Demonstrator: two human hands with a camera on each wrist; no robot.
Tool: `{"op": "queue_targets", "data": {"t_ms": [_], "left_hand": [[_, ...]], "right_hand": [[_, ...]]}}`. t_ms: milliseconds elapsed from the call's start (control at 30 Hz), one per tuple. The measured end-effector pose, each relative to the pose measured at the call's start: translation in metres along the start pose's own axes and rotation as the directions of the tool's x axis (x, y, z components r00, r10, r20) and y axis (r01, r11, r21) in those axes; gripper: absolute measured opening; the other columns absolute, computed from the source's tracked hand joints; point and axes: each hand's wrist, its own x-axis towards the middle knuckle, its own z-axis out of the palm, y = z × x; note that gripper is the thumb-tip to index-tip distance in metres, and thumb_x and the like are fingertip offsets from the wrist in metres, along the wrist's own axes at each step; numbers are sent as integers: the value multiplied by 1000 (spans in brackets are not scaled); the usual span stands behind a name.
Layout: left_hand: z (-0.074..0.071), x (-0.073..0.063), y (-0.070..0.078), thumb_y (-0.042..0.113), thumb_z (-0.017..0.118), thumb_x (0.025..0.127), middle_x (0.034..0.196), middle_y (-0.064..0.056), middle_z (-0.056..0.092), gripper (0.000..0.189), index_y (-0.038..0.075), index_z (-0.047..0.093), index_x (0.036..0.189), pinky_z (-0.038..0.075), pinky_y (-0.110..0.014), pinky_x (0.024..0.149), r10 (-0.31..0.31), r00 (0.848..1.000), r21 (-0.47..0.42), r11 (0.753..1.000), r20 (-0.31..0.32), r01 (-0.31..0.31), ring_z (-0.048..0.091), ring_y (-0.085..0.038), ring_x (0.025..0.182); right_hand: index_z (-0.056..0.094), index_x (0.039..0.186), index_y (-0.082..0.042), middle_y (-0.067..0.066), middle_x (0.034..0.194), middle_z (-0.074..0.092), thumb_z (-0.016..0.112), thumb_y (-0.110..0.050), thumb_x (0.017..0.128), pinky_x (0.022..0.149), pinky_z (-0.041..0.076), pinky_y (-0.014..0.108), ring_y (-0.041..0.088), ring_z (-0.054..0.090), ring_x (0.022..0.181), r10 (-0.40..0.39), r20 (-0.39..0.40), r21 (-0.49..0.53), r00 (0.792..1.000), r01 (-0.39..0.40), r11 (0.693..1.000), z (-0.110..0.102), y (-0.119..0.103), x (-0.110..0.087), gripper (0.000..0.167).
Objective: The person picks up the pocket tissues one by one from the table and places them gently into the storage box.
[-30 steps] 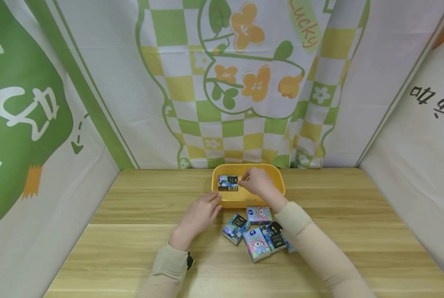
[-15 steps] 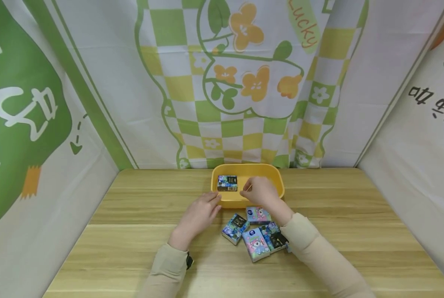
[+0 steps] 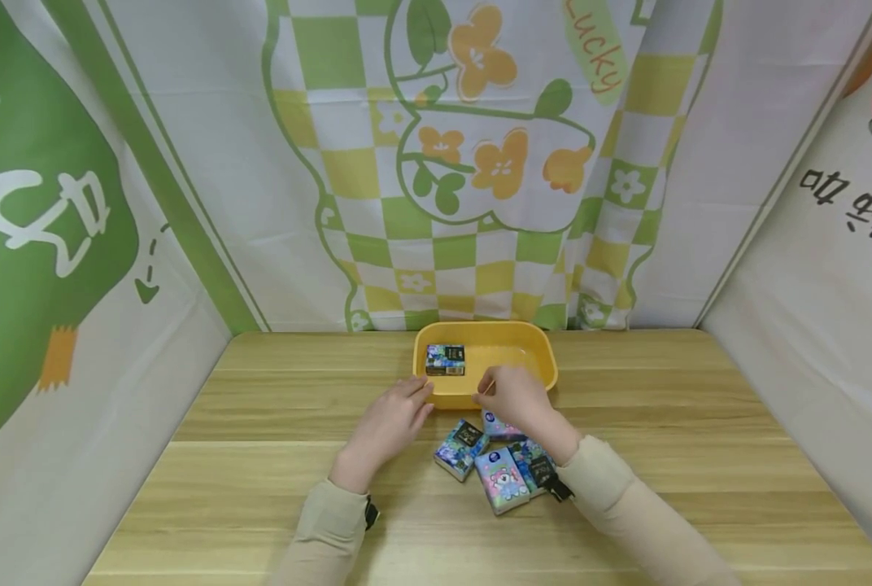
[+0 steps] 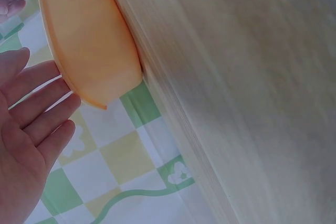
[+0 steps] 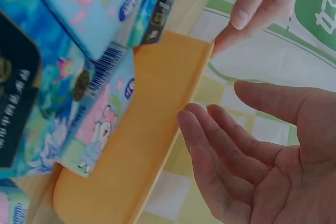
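Note:
A yellow plastic bin (image 3: 505, 358) stands at the back of the table. Inside it on the left lies a dark blue floral tissue pack (image 3: 445, 360). My left hand (image 3: 386, 423) has its fingertips on the bin's front left rim, fingers nearly straight in the left wrist view. Above the front rim hovers my right hand (image 3: 518, 400); the right wrist view shows its thumb and bent fingers apart, holding nothing. Below it lie a pink-blue bear tissue pack (image 3: 498, 426), partly hidden, a floral pack (image 3: 461, 449), another bear pack (image 3: 503, 482) and another floral pack (image 3: 534, 465).
Behind the bin hangs a green-and-yellow checked curtain (image 3: 454, 281). Printed white cloth walls rise at the left and right sides. The wooden table (image 3: 260, 456) extends to both sides of the packs, and a black strap (image 3: 559, 487) shows at the right cuff.
My right hand has drawn back from beside the pack in the bin to the front rim, over the loose packs. My left hand has stayed at the rim.

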Motion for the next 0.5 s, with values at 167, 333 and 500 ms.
{"op": "queue_targets", "data": {"t_ms": [167,333,500], "left_hand": [[1,-1,-1,21,58,95,133,-18,56,38,0,59,126,41,-47,108,7,1000,0,1000,-10,-7,53,-33,123],[1,-1,-1,20,58,94,133,-17,56,38,1,59,127,40,-46,109,10,1000,3,1000,-20,-10,54,-32,123],[0,0,0,19,59,94,133,-18,56,38,0,59,127,40,-46,109,9,1000,-1,1000,-20,-9,53,-33,123]], "right_hand": [[70,83,-13,-2,72,67,75,-28,81,49,47,22,9,58,61,-20,-3,0,1000,20,1000,8,1,-5,15],[69,81,-13,-2,71,65,75,-25,81,48,47,23,10,57,60,-46,11,4,999,45,999,15,2,-9,14],[69,83,-12,-1,75,66,76,-26,80,51,49,25,11,58,63,-45,43,-11,998,46,999,19,2,-12,15]]}}
